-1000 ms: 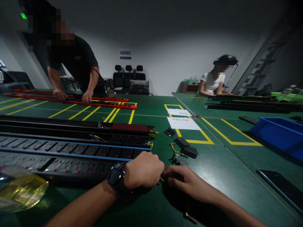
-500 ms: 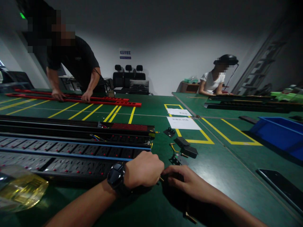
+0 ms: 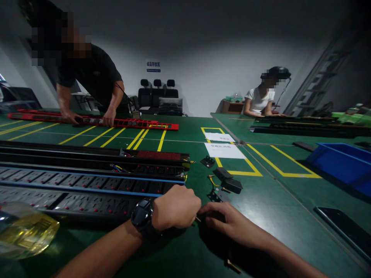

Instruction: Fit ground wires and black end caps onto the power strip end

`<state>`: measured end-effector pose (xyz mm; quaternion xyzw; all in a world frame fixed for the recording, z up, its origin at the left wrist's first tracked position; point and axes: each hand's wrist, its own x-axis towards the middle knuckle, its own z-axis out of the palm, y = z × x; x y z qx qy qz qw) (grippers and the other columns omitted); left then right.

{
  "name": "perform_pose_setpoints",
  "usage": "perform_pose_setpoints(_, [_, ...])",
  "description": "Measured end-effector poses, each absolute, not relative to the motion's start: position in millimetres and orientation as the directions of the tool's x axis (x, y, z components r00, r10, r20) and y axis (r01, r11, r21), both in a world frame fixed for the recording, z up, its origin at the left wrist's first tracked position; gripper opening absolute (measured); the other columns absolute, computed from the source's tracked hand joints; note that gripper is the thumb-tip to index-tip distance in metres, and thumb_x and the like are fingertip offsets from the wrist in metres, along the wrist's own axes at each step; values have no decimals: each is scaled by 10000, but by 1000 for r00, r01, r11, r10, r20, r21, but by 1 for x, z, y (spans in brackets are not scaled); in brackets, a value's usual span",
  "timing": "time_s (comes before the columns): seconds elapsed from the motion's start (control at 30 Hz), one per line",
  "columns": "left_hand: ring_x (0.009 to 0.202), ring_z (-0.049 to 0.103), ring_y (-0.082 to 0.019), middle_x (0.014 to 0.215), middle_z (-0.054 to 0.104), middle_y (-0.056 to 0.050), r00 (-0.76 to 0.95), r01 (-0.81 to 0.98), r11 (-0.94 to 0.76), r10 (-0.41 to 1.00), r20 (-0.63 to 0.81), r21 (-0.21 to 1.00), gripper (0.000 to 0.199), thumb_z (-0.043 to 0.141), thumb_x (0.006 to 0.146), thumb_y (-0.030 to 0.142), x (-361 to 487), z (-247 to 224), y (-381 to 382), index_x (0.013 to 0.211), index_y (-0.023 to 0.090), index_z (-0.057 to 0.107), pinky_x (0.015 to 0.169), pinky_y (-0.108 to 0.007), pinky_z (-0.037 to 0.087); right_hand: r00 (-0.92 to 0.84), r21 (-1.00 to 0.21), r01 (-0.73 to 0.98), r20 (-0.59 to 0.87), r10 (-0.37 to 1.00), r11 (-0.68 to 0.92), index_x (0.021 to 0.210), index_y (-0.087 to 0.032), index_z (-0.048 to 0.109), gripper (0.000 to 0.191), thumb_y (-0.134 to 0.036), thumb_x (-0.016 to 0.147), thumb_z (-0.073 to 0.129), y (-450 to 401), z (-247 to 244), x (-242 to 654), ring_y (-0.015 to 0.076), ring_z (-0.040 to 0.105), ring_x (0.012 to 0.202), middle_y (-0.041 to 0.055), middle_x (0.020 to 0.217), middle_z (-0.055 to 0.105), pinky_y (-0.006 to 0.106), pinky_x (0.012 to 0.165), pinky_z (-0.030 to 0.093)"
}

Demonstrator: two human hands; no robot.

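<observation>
My left hand (image 3: 176,206), with a black watch on its wrist, is curled into a fist at the right end of the black socket strips (image 3: 101,204). A thin brass-coloured piece (image 3: 198,219) shows just below its knuckles; what its fingers grip is hidden. Close on the right, my right hand (image 3: 224,220) has its thumb and forefinger bent toward the left hand, the fingertips partly hidden behind it. Beyond the hands lie two black blocks (image 3: 232,185), a yellow-green wire (image 3: 213,181) and a black perforated plate (image 3: 216,195).
A clear bottle with yellow liquid (image 3: 29,231) lies at the left. Brass screws (image 3: 233,266) lie near the front edge. A phone (image 3: 344,227) and blue bin (image 3: 344,166) are at the right. Across the table, one person handles red frames (image 3: 130,122); another sits farther right.
Across the table, the person's hands have shifted slightly and the red frame has slid a little to the right and tilted. My hands look unchanged.
</observation>
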<state>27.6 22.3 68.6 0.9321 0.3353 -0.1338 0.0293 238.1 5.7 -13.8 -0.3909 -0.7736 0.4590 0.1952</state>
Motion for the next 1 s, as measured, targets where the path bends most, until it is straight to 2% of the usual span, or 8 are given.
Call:
perform_pose_setpoints(0.67, [889,796,-358,943,808,-182,724,644,-765,622,-297,-32,226,605,952,215,29,70,22,970,130,813,720,-423,617,-614,-859,429,-52,788,278,1142,-182,749,276,-252,928,589,6,-15,239,218,689,937,64,1056,781,329,856,513])
perform_pose_setpoints(1.0, [848,796,-333,887,804,-176,737,634,-772,620,-269,-43,214,624,951,238,27,67,23,958,136,811,687,-377,602,-623,-860,422,-44,781,288,1154,-189,754,282,-246,933,588,6,-15,239,223,695,965,66,1084,781,338,889,521])
